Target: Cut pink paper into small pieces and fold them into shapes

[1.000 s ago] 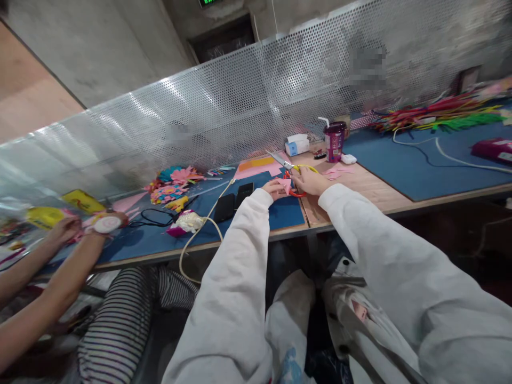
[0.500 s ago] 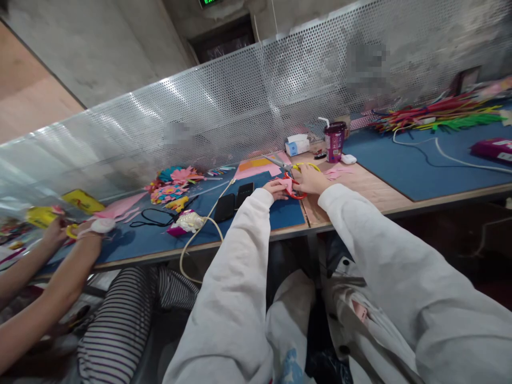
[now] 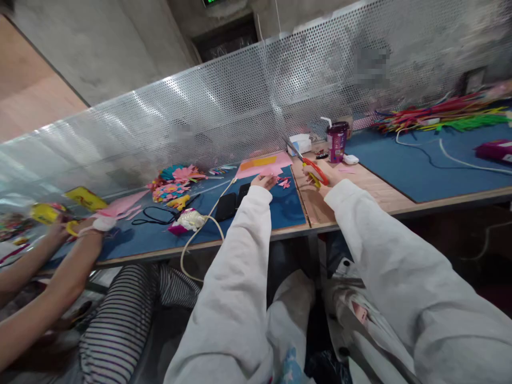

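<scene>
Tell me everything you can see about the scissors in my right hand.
The scissors have one red and one yellow loop handle, plastic by the look, and grey metal blades. The right hand grips the handles, lifting them above the wooden tabletop. The blades point up and away toward the perforated metal screen, and look nearly closed, though motion blur leaves that unsure. Nothing is between the blades.

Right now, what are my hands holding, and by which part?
Your right hand holds the scissors by their red and yellow handle loops, blades pointing away. Your left hand holds nothing; it reaches toward the pink paper sheets.
</scene>
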A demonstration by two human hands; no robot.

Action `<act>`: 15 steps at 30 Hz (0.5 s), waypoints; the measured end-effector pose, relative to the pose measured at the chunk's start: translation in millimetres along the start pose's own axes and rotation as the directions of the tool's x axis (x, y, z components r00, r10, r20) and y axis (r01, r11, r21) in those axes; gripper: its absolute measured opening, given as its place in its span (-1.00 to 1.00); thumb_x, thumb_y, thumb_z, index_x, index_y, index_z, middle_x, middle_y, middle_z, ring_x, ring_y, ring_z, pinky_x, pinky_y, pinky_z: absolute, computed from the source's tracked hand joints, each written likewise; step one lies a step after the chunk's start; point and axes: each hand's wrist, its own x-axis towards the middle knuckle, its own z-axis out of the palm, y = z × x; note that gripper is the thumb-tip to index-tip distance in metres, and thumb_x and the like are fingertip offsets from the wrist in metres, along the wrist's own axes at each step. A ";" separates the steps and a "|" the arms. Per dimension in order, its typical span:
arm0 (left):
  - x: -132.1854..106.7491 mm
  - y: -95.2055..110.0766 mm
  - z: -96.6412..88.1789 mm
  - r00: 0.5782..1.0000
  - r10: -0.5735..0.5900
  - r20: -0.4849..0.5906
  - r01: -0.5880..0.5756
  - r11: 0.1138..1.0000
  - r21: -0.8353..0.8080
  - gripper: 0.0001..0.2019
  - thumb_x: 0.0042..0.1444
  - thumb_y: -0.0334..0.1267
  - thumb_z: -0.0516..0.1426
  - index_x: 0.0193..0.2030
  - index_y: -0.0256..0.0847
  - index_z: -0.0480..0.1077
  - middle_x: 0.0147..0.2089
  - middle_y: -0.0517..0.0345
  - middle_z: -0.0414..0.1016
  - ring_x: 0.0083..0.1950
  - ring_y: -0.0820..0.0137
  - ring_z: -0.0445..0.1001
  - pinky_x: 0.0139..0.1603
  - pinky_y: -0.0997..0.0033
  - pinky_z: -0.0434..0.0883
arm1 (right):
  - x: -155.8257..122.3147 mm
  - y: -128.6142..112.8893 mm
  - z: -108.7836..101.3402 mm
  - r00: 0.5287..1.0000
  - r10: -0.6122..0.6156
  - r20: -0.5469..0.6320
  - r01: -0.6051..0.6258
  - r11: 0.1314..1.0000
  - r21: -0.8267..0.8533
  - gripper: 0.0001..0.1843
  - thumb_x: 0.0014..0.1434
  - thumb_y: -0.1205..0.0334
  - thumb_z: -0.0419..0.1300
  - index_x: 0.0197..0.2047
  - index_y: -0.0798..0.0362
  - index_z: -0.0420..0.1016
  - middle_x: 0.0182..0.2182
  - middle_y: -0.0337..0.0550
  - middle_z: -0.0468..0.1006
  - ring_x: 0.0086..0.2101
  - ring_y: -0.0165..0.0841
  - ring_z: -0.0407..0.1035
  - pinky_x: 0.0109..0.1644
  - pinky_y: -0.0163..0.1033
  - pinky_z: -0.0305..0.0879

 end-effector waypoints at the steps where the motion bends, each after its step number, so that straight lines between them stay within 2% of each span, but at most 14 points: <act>1: 0.1 -0.2 0.3 1.000 0.010 -0.011 -0.010 1.000 -0.021 -0.83 -0.04 -0.57 0.17 -0.49 -0.30 0.25 -0.56 0.14 0.46 -0.40 0.44 0.53 -0.04 0.23 0.43 | -0.5 -0.8 -2.1 0.997 0.009 0.070 -0.015 0.997 0.073 -0.95 -0.02 0.32 0.13 -0.42 0.12 0.32 -0.62 -0.20 0.39 -0.58 -0.38 0.34 -0.52 -0.32 0.32; 4: 0.3 0.7 0.1 0.999 0.037 -0.022 -0.038 0.996 -0.082 -0.80 -0.05 -0.56 0.18 -0.49 -0.29 0.23 -0.54 0.14 0.48 -0.40 0.45 0.53 -0.06 0.24 0.44 | 0.6 0.4 -6.6 0.965 0.013 0.263 -0.049 0.990 0.132 -0.91 -0.10 0.38 0.15 -0.42 0.11 0.34 -0.65 -0.23 0.38 -0.63 -0.40 0.32 -0.57 -0.33 0.30; 7: 1.6 2.3 -1.2 0.998 0.039 -0.048 -0.045 0.992 -0.122 -0.81 -0.04 -0.55 0.17 -0.48 -0.29 0.23 -0.52 0.12 0.49 -0.34 0.42 0.55 -0.07 0.29 0.45 | 6.4 2.7 -7.5 0.923 -0.020 0.385 -0.034 0.990 0.134 -0.85 -0.15 0.40 0.14 -0.41 0.10 0.32 -0.64 -0.24 0.40 -0.63 -0.40 0.32 -0.60 -0.34 0.27; 11: 1.6 3.4 -1.3 0.994 0.070 -0.086 -0.084 0.983 -0.165 -0.82 -0.03 -0.54 0.16 -0.47 -0.28 0.22 -0.37 0.02 0.54 -0.16 0.32 0.55 -0.03 0.25 0.43 | 13.8 1.4 -5.8 0.888 -0.014 0.460 -0.010 0.999 0.049 -0.91 -0.15 0.37 0.14 -0.45 0.11 0.32 -0.64 -0.21 0.41 -0.64 -0.39 0.31 -0.61 -0.33 0.24; 13: 0.2 4.0 0.4 0.990 0.097 -0.100 -0.112 0.980 -0.164 -0.84 0.00 -0.53 0.14 -0.47 -0.28 0.23 -0.38 0.03 0.53 -0.14 0.31 0.54 -0.01 0.24 0.42 | 13.5 -1.0 -4.7 0.882 -0.021 0.471 0.030 0.999 -0.012 -0.96 -0.12 0.34 0.13 -0.49 0.11 0.32 -0.64 -0.21 0.41 -0.64 -0.41 0.30 -0.59 -0.34 0.23; 15: -0.9 4.6 2.8 0.987 0.117 -0.108 -0.132 0.981 -0.145 -0.85 0.02 -0.52 0.13 -0.48 -0.30 0.24 -0.44 0.05 0.51 -0.16 0.30 0.54 0.00 0.23 0.41 | 10.1 -3.8 -3.0 0.888 -0.070 0.454 0.122 0.989 -0.086 -0.94 -0.10 0.33 0.13 -0.54 0.11 0.30 -0.65 -0.22 0.40 -0.63 -0.43 0.29 -0.59 -0.36 0.22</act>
